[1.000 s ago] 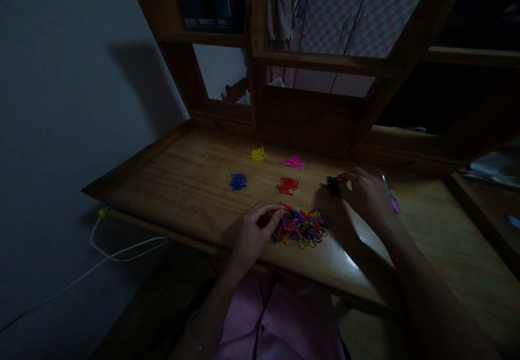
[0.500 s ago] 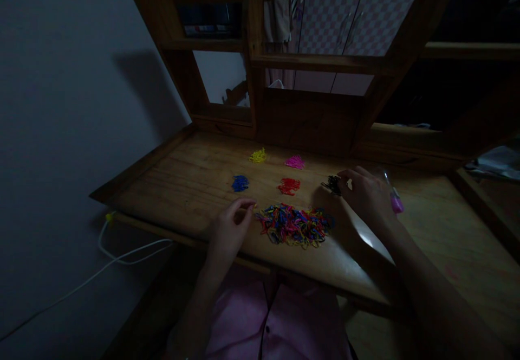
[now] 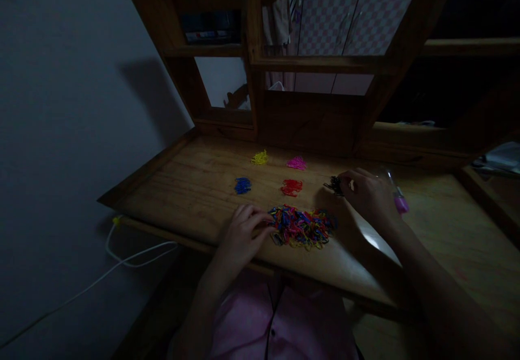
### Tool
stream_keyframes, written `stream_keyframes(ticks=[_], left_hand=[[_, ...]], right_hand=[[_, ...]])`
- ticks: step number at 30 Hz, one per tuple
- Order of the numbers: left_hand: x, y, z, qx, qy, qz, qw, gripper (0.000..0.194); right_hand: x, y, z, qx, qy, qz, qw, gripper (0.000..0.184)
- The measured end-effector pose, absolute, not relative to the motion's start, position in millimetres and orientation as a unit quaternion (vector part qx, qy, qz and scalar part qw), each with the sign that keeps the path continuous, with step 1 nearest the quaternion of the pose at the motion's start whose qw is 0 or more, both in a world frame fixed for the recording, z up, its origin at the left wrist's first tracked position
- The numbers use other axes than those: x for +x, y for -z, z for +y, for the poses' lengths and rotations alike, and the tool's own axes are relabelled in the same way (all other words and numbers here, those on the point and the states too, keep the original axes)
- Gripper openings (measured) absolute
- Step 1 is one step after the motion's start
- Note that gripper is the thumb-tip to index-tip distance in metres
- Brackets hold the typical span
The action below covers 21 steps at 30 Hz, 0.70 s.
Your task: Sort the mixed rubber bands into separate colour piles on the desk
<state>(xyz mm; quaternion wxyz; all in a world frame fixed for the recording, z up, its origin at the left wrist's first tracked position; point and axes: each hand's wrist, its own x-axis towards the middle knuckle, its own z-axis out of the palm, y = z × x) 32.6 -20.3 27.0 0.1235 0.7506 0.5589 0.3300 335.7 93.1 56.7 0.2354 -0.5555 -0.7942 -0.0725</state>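
Observation:
A heap of mixed small coloured loops (image 3: 303,227), which look like paper clips, lies near the desk's front edge. At its left end my left hand (image 3: 247,233) reaches in, thumb and forefinger slightly apart, tips at the outermost pieces. My right hand (image 3: 368,192) is pinched at the right side of a small black pile (image 3: 334,185); its fingertips partly cover the pieces, and what they hold is hidden. Behind the heap lie single-colour piles: blue (image 3: 242,185), red (image 3: 291,187), yellow (image 3: 259,158) and pink (image 3: 296,163).
A clear container with a pink-purple end (image 3: 400,203) lies just beyond my right hand. The wooden desk (image 3: 170,186) has a shelf unit (image 3: 317,64) along its back. A white cable (image 3: 134,261) hangs by the front left edge, near the wall.
My left hand has moved right, from beside the heap to its left end, and its pinch has loosened; a small yellowish bit at its fingertips no longer shows. My right hand stays at the black pile.

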Motion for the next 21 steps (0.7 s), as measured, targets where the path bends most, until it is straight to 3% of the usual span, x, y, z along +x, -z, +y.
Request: stream_keyframes(ticks=[6, 15, 17, 21], left_hand=[[38, -22, -18, 0.756, -0.306, 0.566, 0.119, 0.007], [38, -22, -16, 0.682, -0.417, 0.576, 0.172, 0.008], [40, -26, -15, 0.652, -0.452, 0.583, 0.175, 0.008], [55, -37, -17, 0.615, -0.491, 0.578, 0.216, 0.010]], right_hand=[[335, -57, 92, -0.551, 0.065, -0.797, 0.241, 0.021], [335, -61, 92, -0.537, 0.045, -0.794, 0.283, 0.019], [330, -67, 87, -0.509, -0.014, -0.803, 0.310, 0.019], [306, -77, 68, -0.378, -0.260, -0.829, 0.320, 0.027]])
